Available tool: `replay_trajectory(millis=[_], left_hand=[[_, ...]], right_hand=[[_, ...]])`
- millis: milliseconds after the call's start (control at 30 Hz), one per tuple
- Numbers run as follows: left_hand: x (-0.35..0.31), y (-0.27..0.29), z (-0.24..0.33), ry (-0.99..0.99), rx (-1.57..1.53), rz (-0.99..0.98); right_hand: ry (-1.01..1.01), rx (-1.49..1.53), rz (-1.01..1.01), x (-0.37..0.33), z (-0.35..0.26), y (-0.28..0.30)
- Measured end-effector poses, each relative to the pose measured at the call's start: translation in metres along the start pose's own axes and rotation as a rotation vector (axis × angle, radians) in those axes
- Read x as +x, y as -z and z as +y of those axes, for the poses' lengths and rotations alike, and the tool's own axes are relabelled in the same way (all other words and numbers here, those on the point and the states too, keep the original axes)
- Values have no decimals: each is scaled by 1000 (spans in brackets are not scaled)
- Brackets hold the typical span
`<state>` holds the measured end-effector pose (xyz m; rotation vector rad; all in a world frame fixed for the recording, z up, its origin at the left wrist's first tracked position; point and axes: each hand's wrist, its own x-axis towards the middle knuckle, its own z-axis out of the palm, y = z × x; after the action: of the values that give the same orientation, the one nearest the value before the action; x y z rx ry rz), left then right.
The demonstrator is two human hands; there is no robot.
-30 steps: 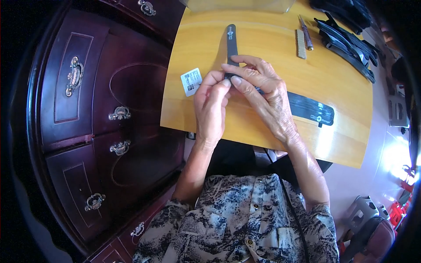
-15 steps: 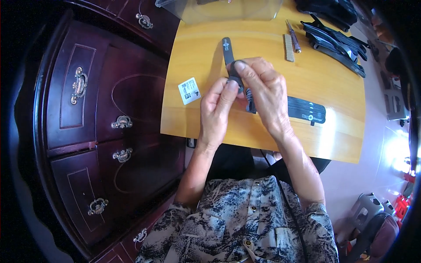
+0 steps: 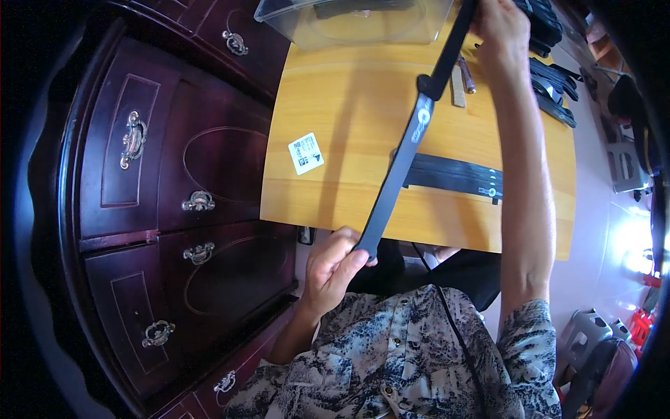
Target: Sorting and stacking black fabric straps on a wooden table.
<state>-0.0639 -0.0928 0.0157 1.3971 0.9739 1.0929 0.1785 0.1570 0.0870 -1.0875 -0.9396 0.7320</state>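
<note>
A long black strap [image 3: 392,187] with a pale printed mark is stretched taut on a slant above the table. Its lower end is pinched between the thumb and fingers of my left hand [image 3: 333,269], near the table's front edge. High up at the right, my right hand [image 3: 504,33] grips the upper end; its fingers are partly out of the picture. Where the strap overlaps midway there is a small bump. Beneath it, a flat stack of similar black straps [image 3: 453,179] lies on the wooden table [image 3: 335,91].
A white printed card [image 3: 306,153] lies on the table's left part. At the back stands a clear plastic bin [image 3: 349,31] with dark things inside. A screwdriver [image 3: 467,75] and a flat tan strip [image 3: 457,87] lie toward the right, near more black straps [image 3: 555,101]. Dark wooden drawers [image 3: 202,153] border the left.
My hands have moved far apart, the left toward my body and the right up and away. The strap, bunched between them before, is now drawn out straight.
</note>
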Motion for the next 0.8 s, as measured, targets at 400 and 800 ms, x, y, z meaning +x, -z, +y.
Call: replay_trajectory(millis=[400,800], left_hand=[[33,19,-24,236,-11,152],[89,29,-23,351,146,417]], right_hand=[[131,129,82,48,-44,31],[18,38,-108,-100,-67,67]])
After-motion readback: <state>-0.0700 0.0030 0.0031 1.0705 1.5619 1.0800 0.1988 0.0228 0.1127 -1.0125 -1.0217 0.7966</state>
